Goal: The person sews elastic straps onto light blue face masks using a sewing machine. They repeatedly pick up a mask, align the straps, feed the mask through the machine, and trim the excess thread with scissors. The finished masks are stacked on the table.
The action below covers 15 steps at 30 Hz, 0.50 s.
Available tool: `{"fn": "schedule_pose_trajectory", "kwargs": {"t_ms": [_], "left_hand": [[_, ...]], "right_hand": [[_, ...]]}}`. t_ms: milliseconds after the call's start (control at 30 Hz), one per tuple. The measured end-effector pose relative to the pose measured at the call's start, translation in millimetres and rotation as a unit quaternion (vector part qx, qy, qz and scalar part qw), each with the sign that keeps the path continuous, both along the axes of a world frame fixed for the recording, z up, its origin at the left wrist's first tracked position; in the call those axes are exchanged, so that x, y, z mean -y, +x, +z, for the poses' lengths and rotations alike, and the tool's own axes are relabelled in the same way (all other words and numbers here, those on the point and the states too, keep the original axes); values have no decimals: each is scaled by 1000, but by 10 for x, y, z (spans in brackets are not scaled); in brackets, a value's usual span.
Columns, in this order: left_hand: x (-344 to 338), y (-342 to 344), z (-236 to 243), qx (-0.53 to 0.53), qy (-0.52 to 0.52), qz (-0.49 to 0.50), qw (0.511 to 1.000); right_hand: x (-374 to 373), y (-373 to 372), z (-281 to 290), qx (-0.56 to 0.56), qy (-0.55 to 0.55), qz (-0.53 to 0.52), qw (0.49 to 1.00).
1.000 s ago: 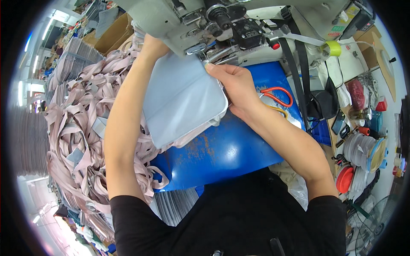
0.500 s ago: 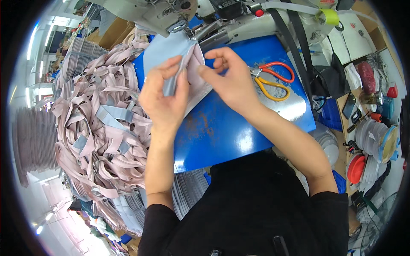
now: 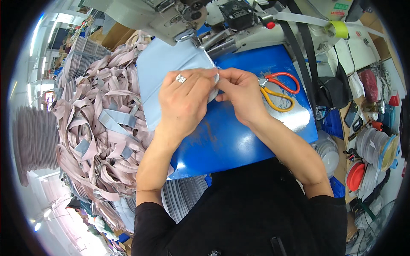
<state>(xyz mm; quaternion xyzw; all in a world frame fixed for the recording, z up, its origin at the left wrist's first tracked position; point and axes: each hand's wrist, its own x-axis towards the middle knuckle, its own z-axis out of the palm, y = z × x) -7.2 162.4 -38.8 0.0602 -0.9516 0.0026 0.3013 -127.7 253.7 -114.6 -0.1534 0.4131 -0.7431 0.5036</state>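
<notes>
A light blue fabric panel [image 3: 164,62] lies on the blue work surface [image 3: 222,149], its far end at the sewing machine's presser foot [image 3: 185,36]. With a ring showing on it, my left hand [image 3: 185,100] rests over the panel, its fingertips closed on the panel's right edge. My right hand [image 3: 243,91] meets it there, thumb and forefinger pinching the same edge. The fingers partly hide the pinched spot. Just right of my right hand lie pliers-like cutters [image 3: 279,91] with one red and one yellow handle.
The sewing machine head [image 3: 153,15] stands along the far side. A large heap of pinkish-grey fabric strips [image 3: 102,128] borders the work surface on the left, near stacked folded fabric [image 3: 36,138]. Black straps [image 3: 305,59] hang at right, beyond which are several spools [image 3: 369,136].
The panel's folded-up pink underside has gone down, so its blue face now shows flat. My left hand has turned palm down and moved right, and both hands have come together at the edge.
</notes>
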Motion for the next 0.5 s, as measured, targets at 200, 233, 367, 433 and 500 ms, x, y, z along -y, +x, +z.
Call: {"fn": "schedule_pose_trajectory", "kwargs": {"t_ms": [200, 233, 367, 433, 500], "left_hand": [[364, -104, 98, 34, 0, 25, 999], [389, -112, 102, 43, 5, 32, 999], [114, 10, -130, -17, 64, 14, 998], [-58, 177, -385, -69, 124, -59, 988], [-57, 221, -417, -21, 196, 61, 978]], "right_hand": [[372, -58, 53, 7, 11, -22, 1000], [417, -66, 65, 8, 20, -29, 999], [561, 5, 75, 33, 25, -75, 996], [593, 22, 61, 41, 16, -84, 995], [627, 26, -4, 24, 3, -98, 995]]}}
